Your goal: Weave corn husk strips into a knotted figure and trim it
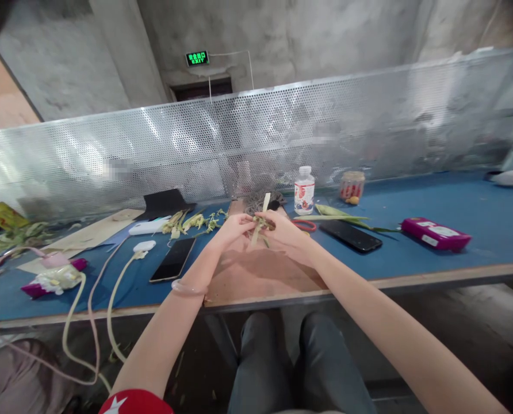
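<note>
Pale strip (267, 202) held in the closed fingertips of my left hand (238, 227) and right hand (283, 227), above the worktop's brown patch (256, 279).
I note the worktop (424, 198) otherwise blue, edged in pale wood. A perforated metal screen (174, 141) lines its far side; behind, a grey, stained wall (325, 40) and a lit exit sign (196, 58).

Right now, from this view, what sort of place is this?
Probably a workshop: a long blue worktable, a perforated metal panel along its back, and a lit exit sign beyond.
</note>
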Tool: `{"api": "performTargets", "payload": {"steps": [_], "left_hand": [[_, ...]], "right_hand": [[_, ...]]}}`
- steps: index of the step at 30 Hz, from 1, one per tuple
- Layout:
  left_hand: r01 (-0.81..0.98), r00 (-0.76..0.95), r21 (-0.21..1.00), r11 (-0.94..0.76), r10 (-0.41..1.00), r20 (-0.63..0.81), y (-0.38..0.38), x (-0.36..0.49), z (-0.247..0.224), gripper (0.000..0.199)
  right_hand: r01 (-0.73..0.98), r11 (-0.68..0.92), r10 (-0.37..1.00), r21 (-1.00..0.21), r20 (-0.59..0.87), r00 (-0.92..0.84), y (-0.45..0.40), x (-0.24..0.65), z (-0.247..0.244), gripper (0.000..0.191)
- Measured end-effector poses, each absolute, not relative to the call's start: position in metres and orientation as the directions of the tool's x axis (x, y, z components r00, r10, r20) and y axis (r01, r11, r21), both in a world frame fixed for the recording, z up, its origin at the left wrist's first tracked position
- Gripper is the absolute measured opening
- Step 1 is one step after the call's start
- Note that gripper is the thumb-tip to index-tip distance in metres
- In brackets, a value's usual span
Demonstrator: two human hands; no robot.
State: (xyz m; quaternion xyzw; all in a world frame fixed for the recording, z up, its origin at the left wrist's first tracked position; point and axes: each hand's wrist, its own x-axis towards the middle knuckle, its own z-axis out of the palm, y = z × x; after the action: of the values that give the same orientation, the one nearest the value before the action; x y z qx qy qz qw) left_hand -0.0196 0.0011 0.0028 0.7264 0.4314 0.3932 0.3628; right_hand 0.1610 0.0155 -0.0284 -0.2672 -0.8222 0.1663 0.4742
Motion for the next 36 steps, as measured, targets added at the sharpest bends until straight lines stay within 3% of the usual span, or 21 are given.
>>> {"api": "performTargets", "payload": {"steps": [6,11,16,23,28,36], "left_hand": [[0.236,0.307,0.923,-0.305,0.924,0.227,0.006,-0.023,-0.002,0.030],[0.324,0.290,0.867,-0.379,0.912,0.291,0.009,-0.024,-0.005,0.027],[0.285,0.281,0.908,-0.307,0.932,0.227,0.009,-0.023,-0.003,0.025],[0.180,0.282,0.960,-0.212,0.947,0.156,0.005,-0.018,0.000,0.012],[0.087,0.333,0.982,-0.170,0.934,0.132,0.004,-0.018,-0.002,0.018],[0.059,0.374,0.976,-0.212,0.911,0.175,0.003,-0.019,-0.001,0.025]], "right_hand": [[0.278,0.808,0.590,-0.520,0.716,-0.373,0.022,0.156,-0.038,0.054],[0.286,0.794,0.608,-0.537,0.684,-0.403,0.025,0.156,-0.040,0.053],[0.282,0.801,0.598,-0.528,0.696,-0.397,0.029,0.158,-0.042,0.056],[0.365,0.843,0.529,-0.394,0.729,-0.435,0.024,0.157,-0.041,0.054],[0.373,0.867,0.481,-0.330,0.752,-0.451,0.028,0.159,-0.044,0.050],[0.334,0.844,0.532,-0.419,0.733,-0.425,0.026,0.160,-0.039,0.048]]}}
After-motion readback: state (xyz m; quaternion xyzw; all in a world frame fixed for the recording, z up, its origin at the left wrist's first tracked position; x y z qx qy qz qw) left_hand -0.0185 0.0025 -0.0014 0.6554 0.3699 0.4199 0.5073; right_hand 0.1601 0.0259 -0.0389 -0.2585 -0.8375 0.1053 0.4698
